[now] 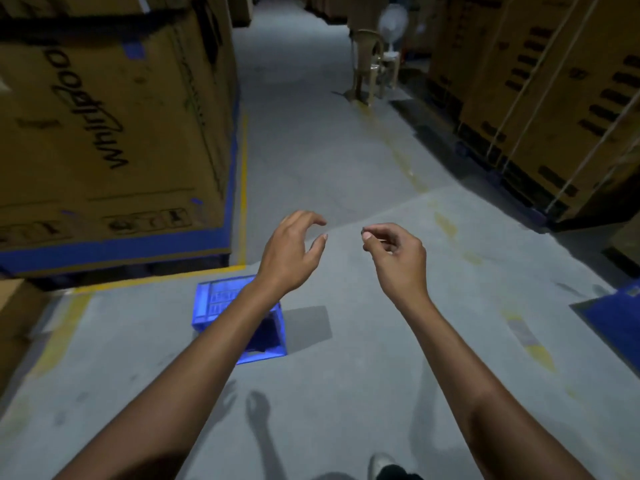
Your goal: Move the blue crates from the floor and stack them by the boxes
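Note:
A blue crate [221, 306] stands on the grey floor just in front of the big cardboard boxes [114, 133] at the left; my left forearm crosses over its right part. A second blue crate [620, 317] shows only as a corner at the right edge. My left hand [291, 251] hangs in the air above the floor beyond the first crate, fingers loosely curled, holding nothing. My right hand [398, 254] is raised beside it, fingers loosely bent, also holding nothing.
Tall cardboard boxes tied with white rope [540, 109] line the right side of the aisle. A plastic chair [370, 64] and a standing fan [391, 26] are far down the aisle. Yellow lines [244, 188] mark the floor along the left boxes.

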The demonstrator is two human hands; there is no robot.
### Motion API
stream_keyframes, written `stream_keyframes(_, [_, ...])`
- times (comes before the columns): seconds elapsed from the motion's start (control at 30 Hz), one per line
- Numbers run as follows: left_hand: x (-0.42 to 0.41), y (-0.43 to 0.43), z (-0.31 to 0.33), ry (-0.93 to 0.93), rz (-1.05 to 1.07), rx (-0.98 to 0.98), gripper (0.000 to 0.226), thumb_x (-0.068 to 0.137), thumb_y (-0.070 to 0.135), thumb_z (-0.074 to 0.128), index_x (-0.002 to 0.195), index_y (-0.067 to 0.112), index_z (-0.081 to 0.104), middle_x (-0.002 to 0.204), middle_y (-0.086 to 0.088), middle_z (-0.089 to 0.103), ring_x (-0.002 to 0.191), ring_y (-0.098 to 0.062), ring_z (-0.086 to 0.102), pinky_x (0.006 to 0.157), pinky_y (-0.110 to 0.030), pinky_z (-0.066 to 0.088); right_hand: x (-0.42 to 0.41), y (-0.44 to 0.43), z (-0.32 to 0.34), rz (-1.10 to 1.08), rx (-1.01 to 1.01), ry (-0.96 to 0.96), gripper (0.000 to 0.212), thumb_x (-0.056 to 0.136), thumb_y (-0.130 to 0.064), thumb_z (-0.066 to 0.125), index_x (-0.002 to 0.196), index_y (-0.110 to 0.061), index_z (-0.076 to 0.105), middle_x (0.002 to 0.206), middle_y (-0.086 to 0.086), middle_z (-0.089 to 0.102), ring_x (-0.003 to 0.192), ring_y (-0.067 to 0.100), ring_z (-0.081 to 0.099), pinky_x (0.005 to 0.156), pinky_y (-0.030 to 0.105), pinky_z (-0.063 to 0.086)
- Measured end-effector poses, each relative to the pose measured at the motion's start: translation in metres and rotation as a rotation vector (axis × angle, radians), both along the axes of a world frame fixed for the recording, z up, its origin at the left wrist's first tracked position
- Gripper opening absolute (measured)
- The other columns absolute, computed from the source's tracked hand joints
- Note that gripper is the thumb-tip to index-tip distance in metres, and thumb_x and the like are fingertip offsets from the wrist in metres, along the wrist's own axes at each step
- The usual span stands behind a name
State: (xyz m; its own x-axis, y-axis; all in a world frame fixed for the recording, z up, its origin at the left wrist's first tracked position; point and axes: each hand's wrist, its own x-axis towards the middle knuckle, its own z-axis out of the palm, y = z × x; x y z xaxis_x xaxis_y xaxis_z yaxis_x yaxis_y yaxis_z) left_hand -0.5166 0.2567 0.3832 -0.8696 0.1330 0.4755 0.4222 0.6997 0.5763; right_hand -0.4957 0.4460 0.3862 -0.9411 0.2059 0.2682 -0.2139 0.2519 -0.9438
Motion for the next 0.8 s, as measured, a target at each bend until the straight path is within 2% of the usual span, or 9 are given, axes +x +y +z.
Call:
stream_keyframes(0.2, [-0.012, -0.092, -0.008, 0.006, 0.125, -0.024, 0.019, 0.09, 0.02, 0.06, 0.108, 0.015, 0.063, 0.11, -0.001, 0.062, 0.107, -0.018, 0.056, 0.087, -0.038, 0.05, -0.043, -0.086, -0.008, 0.117, 0.007, -0.005, 0.007, 0.088, -0.018, 0.067, 0.092, -0.02, 0.072, 0.084, -0.007, 0.072, 0.08, 0.013, 0.07, 0.072, 0.021, 0.053])
stream_keyframes(0.47, [-0.043, -0.201, -0.038, -0.113, 0.308, -0.167, 0.019, 0.089, 0.016, 0.061, 0.108, 0.013, 0.063, 0.111, -0.004, 0.061, 0.105, -0.025, 0.053, 0.087, -0.028, 0.038, -0.111, -0.186, -0.051, 0.222, -0.01, -0.096, 0.007, 0.088, -0.019, 0.067, 0.092, -0.02, 0.073, 0.085, -0.005, 0.073, 0.081, 0.014, 0.069, 0.075, 0.028, 0.055])
stream_keyframes(0.57, [-0.053, -0.237, -0.048, -0.148, 0.358, -0.163, 0.016, 0.089, 0.017, 0.062, 0.105, 0.015, 0.063, 0.112, -0.001, 0.06, 0.107, -0.022, 0.053, 0.086, -0.026, 0.038, -0.126, -0.222, -0.064, 0.264, 0.036, -0.121, 0.006, 0.088, -0.019, 0.068, 0.091, -0.022, 0.072, 0.085, -0.009, 0.072, 0.078, 0.009, 0.068, 0.075, 0.024, 0.054])
stream_keyframes(0.67, [-0.056, -0.26, -0.06, -0.189, 0.369, -0.135, 0.017, 0.09, 0.021, 0.061, 0.106, 0.017, 0.062, 0.115, -0.001, 0.059, 0.109, -0.022, 0.051, 0.084, -0.033, 0.045, -0.129, -0.247, -0.068, 0.278, 0.082, -0.136, 0.007, 0.088, -0.019, 0.068, 0.093, -0.021, 0.072, 0.086, -0.01, 0.071, 0.076, 0.003, 0.065, 0.072, 0.016, 0.05])
stream_keyframes(0.8, [-0.06, -0.294, -0.083, -0.218, 0.334, -0.155, 0.02, 0.09, 0.024, 0.059, 0.108, 0.015, 0.062, 0.118, -0.003, 0.057, 0.112, -0.024, 0.051, 0.087, -0.032, 0.04, -0.136, -0.273, -0.08, 0.254, 0.166, -0.125, 0.011, 0.088, -0.021, 0.068, 0.097, -0.017, 0.072, 0.091, -0.008, 0.071, 0.076, 0.005, 0.065, 0.074, 0.024, 0.054])
